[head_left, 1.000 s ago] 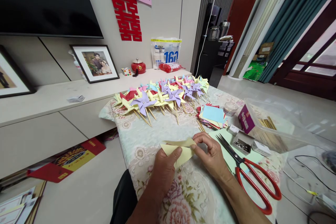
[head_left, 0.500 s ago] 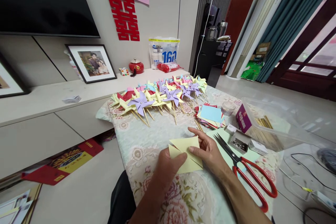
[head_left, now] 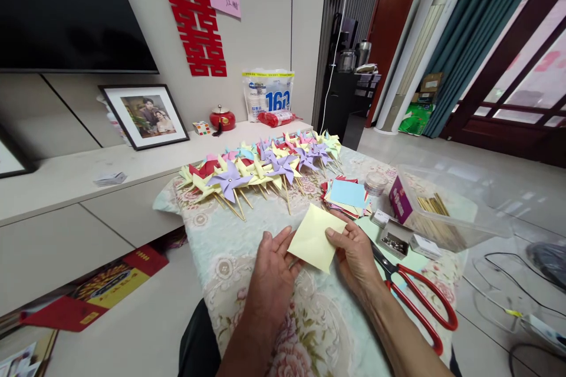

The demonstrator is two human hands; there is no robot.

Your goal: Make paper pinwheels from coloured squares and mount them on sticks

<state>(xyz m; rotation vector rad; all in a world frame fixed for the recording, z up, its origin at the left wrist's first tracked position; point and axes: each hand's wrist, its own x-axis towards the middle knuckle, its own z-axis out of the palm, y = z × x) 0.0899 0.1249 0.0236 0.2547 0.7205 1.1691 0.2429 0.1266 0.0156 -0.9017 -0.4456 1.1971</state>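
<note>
My right hand point(head_left: 356, 253) pinches a pale yellow square of paper point(head_left: 316, 237) by its right side, thumb on top and fingers behind. The sheet is held up at a tilt above the tablecloth. My left hand point(head_left: 275, 268) lies palm up at the paper's left corner, thumb free and fingers spread, some fingertips at or under its edge. Beside my right hand are red-handled scissors point(head_left: 393, 271), partly hidden by that hand. Just beyond it sits a stack of coloured paper squares point(head_left: 347, 195), a light blue one on top.
Several finished paper pinwheels point(head_left: 230, 179) on sticks lie along the table's far side. To the right are a small box of metal fasteners point(head_left: 394, 242), a round clear tub point(head_left: 375, 182) and a clear plastic bin point(head_left: 481, 221) holding wooden sticks point(head_left: 435, 206).
My left hand has let go of its pinch and opened. The yellow paper has turned and risen in my right hand; the slits seen before no longer show. The view has shifted slightly.
</note>
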